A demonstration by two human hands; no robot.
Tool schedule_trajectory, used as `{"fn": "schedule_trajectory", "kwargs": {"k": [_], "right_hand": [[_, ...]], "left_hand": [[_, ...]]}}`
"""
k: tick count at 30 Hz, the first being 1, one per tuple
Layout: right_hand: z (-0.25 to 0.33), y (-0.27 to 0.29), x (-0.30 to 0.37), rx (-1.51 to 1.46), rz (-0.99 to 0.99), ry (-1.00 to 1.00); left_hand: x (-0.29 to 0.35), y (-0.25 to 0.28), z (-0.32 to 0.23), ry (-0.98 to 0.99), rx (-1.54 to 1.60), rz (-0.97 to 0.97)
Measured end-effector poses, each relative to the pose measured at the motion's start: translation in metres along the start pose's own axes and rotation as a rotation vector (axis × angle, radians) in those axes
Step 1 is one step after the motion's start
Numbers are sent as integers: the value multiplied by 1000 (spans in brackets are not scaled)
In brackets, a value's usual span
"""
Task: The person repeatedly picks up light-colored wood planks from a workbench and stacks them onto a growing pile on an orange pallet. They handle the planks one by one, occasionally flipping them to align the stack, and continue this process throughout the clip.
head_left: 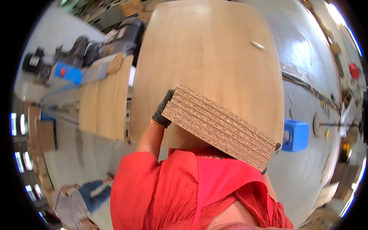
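A stack of several particleboard panels, their speckled brown edges facing up, is held in front of my chest. It slants from upper left to lower right, over the near edge of a wood-grain tabletop. My left hand, in a dark knitted glove, is closed against the stack's left end. My right hand grips the other end. Only bits of its dark glove show there, because the panels hide the rest. A small white slim object lies at the tabletop's far right.
Left of the table is a smaller wood-grain board, with dark electric motors and a blue box beyond it. A blue plastic stool stands on the floor at right, near cables. Another person is at lower left.
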State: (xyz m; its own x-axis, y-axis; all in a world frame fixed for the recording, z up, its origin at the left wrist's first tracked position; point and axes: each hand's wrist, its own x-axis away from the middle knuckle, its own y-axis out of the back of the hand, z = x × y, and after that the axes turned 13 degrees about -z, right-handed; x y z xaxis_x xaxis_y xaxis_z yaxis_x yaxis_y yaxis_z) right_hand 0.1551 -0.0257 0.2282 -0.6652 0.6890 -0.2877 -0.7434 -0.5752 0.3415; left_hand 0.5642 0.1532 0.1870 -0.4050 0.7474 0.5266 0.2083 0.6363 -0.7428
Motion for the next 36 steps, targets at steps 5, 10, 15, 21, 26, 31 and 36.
{"fn": "schedule_trajectory", "kwargs": {"k": [5, 10, 15, 21, 26, 31, 36], "right_hand": [[-27, 31, -28, -82, 257, 87], [-45, 65, -82, -142, 606, 240], [-16, 63, -143, 129, 915, 968], [23, 80, -198, -162, 1391, 393], [53, 86, -210, 36, 1577, 97], [33, 102, -208, 100, 1873, -80], [98, 55, -202, 426, 2170, -173]], "left_hand": [[116, 52, 76, -463, -19, -198], [219, 45, 203, -831, 4, -601], [242, 17, 308, -1050, 356, -467], [226, -56, 479, -1331, 668, -533], [210, -152, 603, -1355, 1071, -538], [192, -322, 689, -1270, 1282, -850], [160, -423, 656, -940, 1912, -1187]]}}
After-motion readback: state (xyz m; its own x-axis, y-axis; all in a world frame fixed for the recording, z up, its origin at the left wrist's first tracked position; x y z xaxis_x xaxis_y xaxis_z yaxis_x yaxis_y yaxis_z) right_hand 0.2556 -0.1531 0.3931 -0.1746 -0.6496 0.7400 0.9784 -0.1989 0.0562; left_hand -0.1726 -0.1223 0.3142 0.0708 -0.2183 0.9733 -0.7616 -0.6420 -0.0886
